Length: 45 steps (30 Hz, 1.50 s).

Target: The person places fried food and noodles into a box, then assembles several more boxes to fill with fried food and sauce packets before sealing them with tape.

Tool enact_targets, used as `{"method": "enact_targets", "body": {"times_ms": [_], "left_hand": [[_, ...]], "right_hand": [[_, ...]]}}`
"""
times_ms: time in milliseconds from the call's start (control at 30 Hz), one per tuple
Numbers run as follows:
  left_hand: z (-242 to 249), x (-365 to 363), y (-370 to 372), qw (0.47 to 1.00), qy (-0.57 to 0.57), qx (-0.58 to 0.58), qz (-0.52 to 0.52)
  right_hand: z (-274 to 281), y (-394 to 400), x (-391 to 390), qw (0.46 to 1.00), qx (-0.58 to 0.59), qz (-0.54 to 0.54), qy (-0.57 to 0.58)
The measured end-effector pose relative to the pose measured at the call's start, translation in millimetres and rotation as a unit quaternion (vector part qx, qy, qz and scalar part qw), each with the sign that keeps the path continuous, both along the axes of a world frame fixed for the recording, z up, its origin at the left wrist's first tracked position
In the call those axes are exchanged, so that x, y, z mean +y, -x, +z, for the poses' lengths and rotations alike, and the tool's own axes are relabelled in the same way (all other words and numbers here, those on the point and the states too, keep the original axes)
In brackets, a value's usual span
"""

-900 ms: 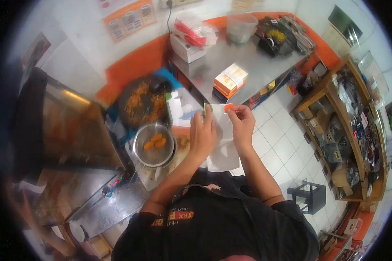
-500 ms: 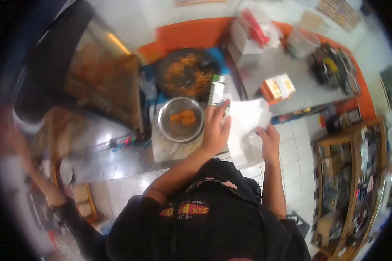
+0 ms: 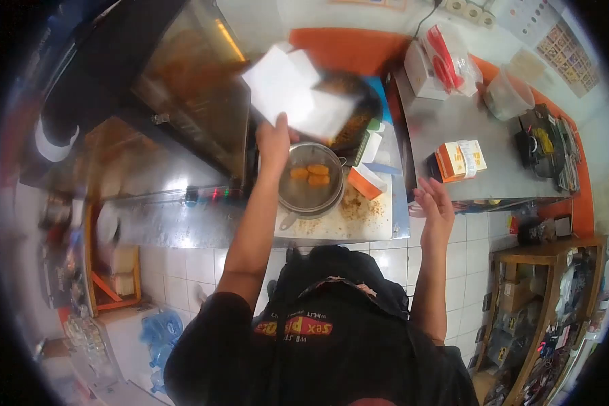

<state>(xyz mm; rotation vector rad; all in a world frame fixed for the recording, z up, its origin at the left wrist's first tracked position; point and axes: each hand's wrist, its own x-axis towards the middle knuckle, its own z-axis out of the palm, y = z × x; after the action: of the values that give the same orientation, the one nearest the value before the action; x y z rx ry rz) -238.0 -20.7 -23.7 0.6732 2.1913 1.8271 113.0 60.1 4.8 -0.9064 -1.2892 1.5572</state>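
My left hand is closed on the lower edge of some white paper, raised over the dark wok and hiding much of it. Below that hand, a round metal strainer holds several golden fried pieces. My right hand is held out to the right with its fingers apart and nothing in it. To its left on the white board lie an orange-and-white open carton, a knife and a green-and-white box. Brown crumbs are scattered on the board.
A glass-fronted case stands at the left. On the steel table at the right are an orange-and-white box, a clear plastic tub and a red-and-white bag. Wooden shelves stand below right.
My left hand has moved left and up with the white paper. My right hand has let go of the paper and opened. Another person's arm at the left no longer shows.
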Motion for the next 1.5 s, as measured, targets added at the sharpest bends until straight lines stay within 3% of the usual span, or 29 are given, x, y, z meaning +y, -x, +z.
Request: {"method": "enact_targets", "body": {"times_ms": [67,100,167,200,233,267,300,333,400,533,633,667,700,867,967,1000,1067,1133,1200,1233,1267,1333,1367,1433,1500], "left_hand": [[1.4,17.8,10.3,0.986,-0.089,-0.138,-0.006],[-10.6,24.6,22.5,0.986,-0.088,-0.139,-0.007],[-47.6,28.8,47.8,0.984,0.157,0.020,-0.085],[-47.0,23.3,45.7,0.984,0.158,0.019,-0.086],[-44.1,13.9,39.6,0.945,0.277,0.160,-0.061],[-40.9,7.8,34.7,0.873,0.387,0.296,-0.035],[-40.3,7.3,31.1,0.837,0.435,0.331,-0.016],[-46.4,6.6,35.4,0.836,0.437,0.331,-0.016],[-63.4,4.0,48.4,0.742,0.486,0.461,-0.024],[-89.6,5.9,73.0,0.689,0.533,0.489,-0.031],[-92.2,6.5,84.6,0.717,0.510,0.473,-0.047],[-87.9,5.8,83.3,0.761,0.451,0.465,-0.037],[-71.0,3.4,75.3,0.801,0.390,0.454,-0.026],[18.8,-32.4,4.6,0.857,0.218,0.467,0.030],[24.8,-56.2,-50.1,0.901,0.052,0.430,0.001],[18.1,-63.4,-68.4,0.895,0.072,0.440,-0.015],[1.5,-73.5,-103.6,0.955,0.049,0.282,-0.083],[5.1,-74.4,-119.1,0.959,-0.048,0.265,-0.093],[6.7,-76.8,-123.2,0.954,-0.028,0.271,-0.121],[9.7,-78.4,-127.5,0.954,0.000,0.263,-0.145],[17.6,-81.8,-128.5,0.932,-0.003,0.320,-0.172],[32.6,-85.6,-139.2,0.907,-0.005,0.377,-0.190],[39.1,-85.7,-144.8,0.910,-0.014,0.335,-0.245],[55.9,-86.1,-147.3,0.909,-0.028,0.292,-0.295],[67.4,-83.8,-144.3,0.826,-0.097,0.494,-0.254]], "right_hand": [[-14.2,-11.2,-1.5,0.999,-0.015,0.001,0.028],[-18.3,-14.4,-3.7,0.999,-0.016,0.000,0.029],[-23.6,-20.6,-9.0,0.999,-0.014,0.000,0.050],[-22.9,-23.3,-11.8,0.999,-0.015,-0.001,0.052],[-20.9,-25.8,-14.6,0.998,-0.027,-0.015,0.058],[-20.1,-27.4,-16.4,0.997,-0.040,-0.030,0.065],[-22.3,-29.7,-16.8,0.996,-0.040,-0.031,0.067],[-25.7,-32.6,-15.7,0.996,-0.047,-0.036,0.064],[-31.0,-35.2,-15.8,0.996,-0.054,-0.039,0.064],[-32.3,-31.7,-18.8,0.996,-0.055,-0.034,0.060],[-26.5,-23.3,-21.1,0.997,-0.050,-0.023,0.059],[-24.2,-19.6,-23.0,0.997,-0.052,-0.016,0.059],[-22.4,-15.1,-24.5,0.997,-0.051,-0.018,0.058],[-6.9,24.5,-42.2,0.999,-0.001,0.017,0.027],[14.3,57.4,-73.3,0.992,-0.002,0.122,-0.039],[17.8,65.6,-82.9,0.982,-0.016,0.171,-0.077],[12.1,80.6,-94.8,0.975,-0.020,0.213,-0.064],[-13.2,94.9,-97.9,0.968,-0.073,0.239,-0.025],[-38.4,99.8,-87.0,0.947,-0.135,0.280,-0.076],[-34.3,99.7,-85.3,0.921,-0.240,0.294,-0.087],[-30.6,106.7,-84.5,0.916,-0.234,0.309,-0.104],[-26.1,113.2,-85.3,0.876,-0.150,0.275,-0.367],[-29.3,116.2,-81.9,0.872,-0.145,0.280,-0.374],[-44.2,120.6,-65.7,0.926,-0.066,0.258,-0.268],[-62.8,127.8,-41.8,0.961,0.014,0.229,-0.155]]}}
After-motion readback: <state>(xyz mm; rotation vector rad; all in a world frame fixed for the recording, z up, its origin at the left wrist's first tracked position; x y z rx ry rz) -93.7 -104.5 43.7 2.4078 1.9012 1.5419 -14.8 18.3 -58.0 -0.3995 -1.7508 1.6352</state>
